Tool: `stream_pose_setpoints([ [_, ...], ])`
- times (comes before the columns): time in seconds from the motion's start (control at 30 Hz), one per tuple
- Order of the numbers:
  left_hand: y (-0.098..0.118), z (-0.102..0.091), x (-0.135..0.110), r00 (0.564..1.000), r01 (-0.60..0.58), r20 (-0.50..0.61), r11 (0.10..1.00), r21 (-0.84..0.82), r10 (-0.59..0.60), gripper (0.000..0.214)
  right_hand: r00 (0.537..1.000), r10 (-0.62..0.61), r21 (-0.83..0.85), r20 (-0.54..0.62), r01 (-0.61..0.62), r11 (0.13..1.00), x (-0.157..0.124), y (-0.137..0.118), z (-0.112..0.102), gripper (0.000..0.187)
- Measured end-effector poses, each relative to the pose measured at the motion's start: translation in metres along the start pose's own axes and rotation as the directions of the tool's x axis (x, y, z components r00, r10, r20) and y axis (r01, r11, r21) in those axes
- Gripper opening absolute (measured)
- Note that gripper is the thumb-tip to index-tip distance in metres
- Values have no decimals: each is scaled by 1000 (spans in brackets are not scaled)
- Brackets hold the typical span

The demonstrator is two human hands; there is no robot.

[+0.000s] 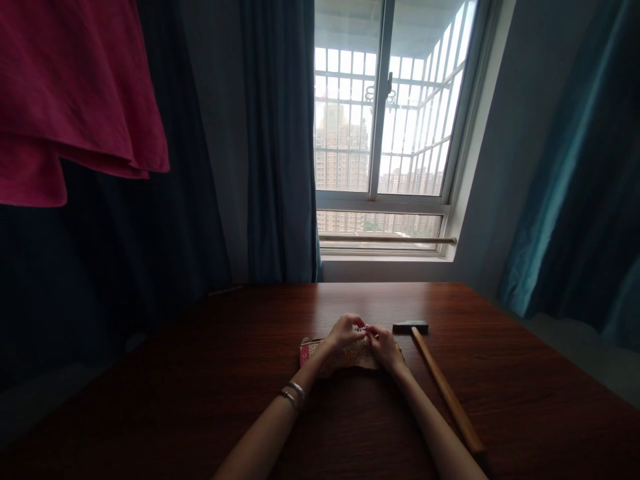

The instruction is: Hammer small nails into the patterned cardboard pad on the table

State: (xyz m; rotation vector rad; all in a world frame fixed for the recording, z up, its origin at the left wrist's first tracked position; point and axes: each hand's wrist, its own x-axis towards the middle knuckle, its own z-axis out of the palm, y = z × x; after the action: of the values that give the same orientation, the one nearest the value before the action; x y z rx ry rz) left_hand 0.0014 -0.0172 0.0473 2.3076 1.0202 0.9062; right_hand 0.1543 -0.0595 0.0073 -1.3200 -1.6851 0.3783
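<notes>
A pink-red cloth (75, 93) hangs at the upper left, in front of a dark blue curtain (277, 140). Below them a dark reddish-brown wooden worktop (200, 400) fills the near half of the view. A thin stick (226, 290) lies at its far left edge.

The person's two bare forearms reach forward from the near edge to the middle of the worktop. Two silver bracelets (293, 393) circle the left wrist. The left hand (345, 331) rests on a small fabric piece (320, 350), its fingers curled together.

The fabric piece lies flat on the worktop under both hands, a little left of centre. It is pale beige with a fine pattern of small dots and has a pink edge at its left end. The pattern is too small to make out as letters or a label.

The right hand (384, 347) meets the left over the fabric's far edge, fingertips drawn together against the left hand's. Whether they pinch the cloth or something tiny cannot be told.

Just right of the hands lies a hammer (440, 383), apart from them. Its dark head points far and its long wooden handle runs toward the near right.

Beyond the worktop is a bright barred window (385, 127) showing tower blocks. A teal curtain (565, 173) hangs at the right.
</notes>
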Motion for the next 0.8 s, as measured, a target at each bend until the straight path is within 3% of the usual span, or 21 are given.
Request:
stream_pose_setpoints([
  [0.4,-2,3,0,997,-48,-59,999,-24,46,22,1000,-3,-63,19,4,998,-1,-4,-1,27],
  [0.8,-4,9,-2,997,47,-52,996,-78,-51,20,999,-1,-87,40,5,996,-2,-3,-1,25],
])
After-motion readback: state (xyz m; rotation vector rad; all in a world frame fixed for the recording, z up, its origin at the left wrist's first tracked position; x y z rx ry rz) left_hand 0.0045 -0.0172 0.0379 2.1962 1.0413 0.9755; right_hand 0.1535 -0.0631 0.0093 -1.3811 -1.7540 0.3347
